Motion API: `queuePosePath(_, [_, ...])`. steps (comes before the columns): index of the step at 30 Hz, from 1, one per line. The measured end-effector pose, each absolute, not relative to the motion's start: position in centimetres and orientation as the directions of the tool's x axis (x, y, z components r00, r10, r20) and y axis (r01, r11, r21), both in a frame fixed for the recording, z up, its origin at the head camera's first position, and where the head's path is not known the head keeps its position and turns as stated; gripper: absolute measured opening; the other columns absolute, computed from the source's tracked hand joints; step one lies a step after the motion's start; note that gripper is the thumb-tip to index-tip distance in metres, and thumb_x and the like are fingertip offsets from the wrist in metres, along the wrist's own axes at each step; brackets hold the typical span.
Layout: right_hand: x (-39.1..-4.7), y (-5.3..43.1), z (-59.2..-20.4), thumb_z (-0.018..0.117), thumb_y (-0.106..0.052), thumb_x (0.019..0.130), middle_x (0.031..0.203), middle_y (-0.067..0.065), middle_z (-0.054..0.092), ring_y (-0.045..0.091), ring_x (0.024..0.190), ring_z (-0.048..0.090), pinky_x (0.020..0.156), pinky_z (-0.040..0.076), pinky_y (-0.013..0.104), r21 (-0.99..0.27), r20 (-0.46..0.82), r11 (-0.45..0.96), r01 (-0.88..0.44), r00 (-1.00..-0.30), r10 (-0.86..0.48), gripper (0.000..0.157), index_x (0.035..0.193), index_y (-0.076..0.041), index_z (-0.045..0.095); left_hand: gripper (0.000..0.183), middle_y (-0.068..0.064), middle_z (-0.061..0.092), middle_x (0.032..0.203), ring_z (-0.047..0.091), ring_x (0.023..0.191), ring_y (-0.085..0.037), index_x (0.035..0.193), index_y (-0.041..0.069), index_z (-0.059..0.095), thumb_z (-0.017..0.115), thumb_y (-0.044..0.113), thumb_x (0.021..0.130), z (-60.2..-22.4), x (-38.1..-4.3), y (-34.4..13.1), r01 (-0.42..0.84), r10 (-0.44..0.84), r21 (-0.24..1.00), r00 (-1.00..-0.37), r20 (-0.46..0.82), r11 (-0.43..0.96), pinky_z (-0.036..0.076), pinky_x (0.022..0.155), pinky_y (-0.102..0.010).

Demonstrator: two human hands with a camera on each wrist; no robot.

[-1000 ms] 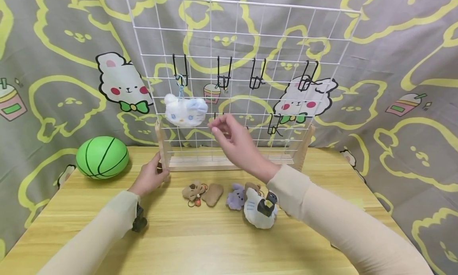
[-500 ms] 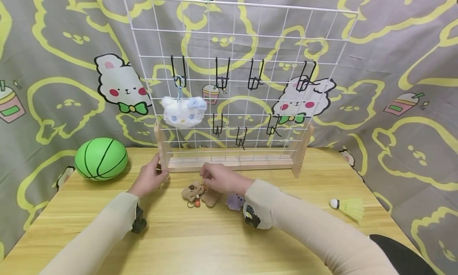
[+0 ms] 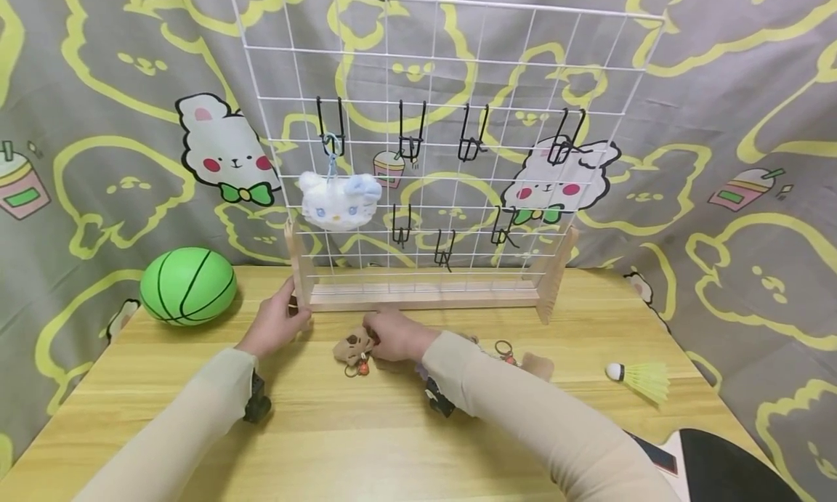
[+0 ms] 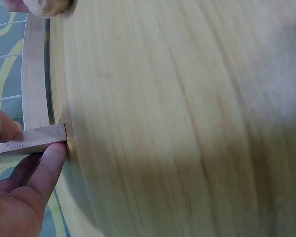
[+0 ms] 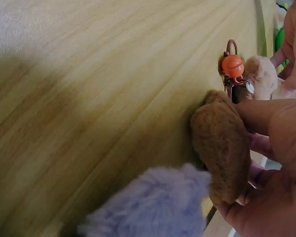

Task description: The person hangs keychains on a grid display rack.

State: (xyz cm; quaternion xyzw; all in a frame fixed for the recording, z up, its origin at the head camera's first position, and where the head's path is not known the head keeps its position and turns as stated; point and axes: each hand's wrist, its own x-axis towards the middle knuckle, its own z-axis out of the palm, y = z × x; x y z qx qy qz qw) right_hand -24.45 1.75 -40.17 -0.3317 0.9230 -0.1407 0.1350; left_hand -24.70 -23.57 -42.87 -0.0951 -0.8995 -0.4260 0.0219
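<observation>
My left hand (image 3: 271, 324) grips the left wooden foot (image 4: 37, 137) of a white wire grid rack, thumb on one side and fingers on the other. My right hand (image 3: 397, 336) is low over the table, its thumb and fingers pinching a brown plush keychain (image 5: 221, 143). Another brown plush piece (image 3: 352, 346), with an orange bell (image 5: 233, 65) and ring, lies just left of the fingertips; whether the two are joined is hidden. A fluffy lilac plush (image 5: 155, 207) is close under the right wrist. On the upper left hook hangs a white cat-head plush (image 3: 340, 203) by a blue cord.
Several black hooks (image 3: 410, 147) hang on the grid. A green ball (image 3: 188, 285) sits at left, a yellow shuttlecock (image 3: 639, 380) at right. Another brown plush keychain (image 3: 538, 365) lies right of centre, and a black-and-white object (image 3: 719, 462) is at the lower right.
My right hand has come down from beside the hanging cat plush to the brown plush keychain on the table and taken hold of it. The left hand stays on the rack's foot.
</observation>
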Motion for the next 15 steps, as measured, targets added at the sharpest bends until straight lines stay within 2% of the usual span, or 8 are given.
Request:
queuePosePath(10, [-24.52,2.01,-40.37,0.077,-0.010,0.092,0.088,0.002,0.061,0.011,0.079,0.053,0.072,0.049,0.021,-0.460,-0.250,0.784,-0.417,-0.787,-0.565,0.017,0.096,-0.004,0.062,0.070,-0.041,0.063,0.125,0.070,0.111,-0.050,0.162,-0.002,0.025,0.056,0.003,0.099,-42.98,-24.66,-23.62,0.190,0.148,0.759,-0.981,0.124,0.623,0.065,0.082,-0.043])
queuePosePath(15, [-24.70,2.46,-40.41,0.077,-0.010,0.092,0.082,0.000,0.054,0.010,0.072,0.052,0.064,0.045,0.020,-0.506,-0.264,0.776,-0.378,-0.788,-0.556,0.020,0.094,-0.005,0.058,0.072,-0.040,0.065,0.122,0.071,0.108,-0.048,0.164,-0.001,0.022,0.056,0.003,0.100,-42.90,-24.66,-23.59,0.183,0.148,0.765,-0.982,0.116,0.618,0.064,0.077,-0.038])
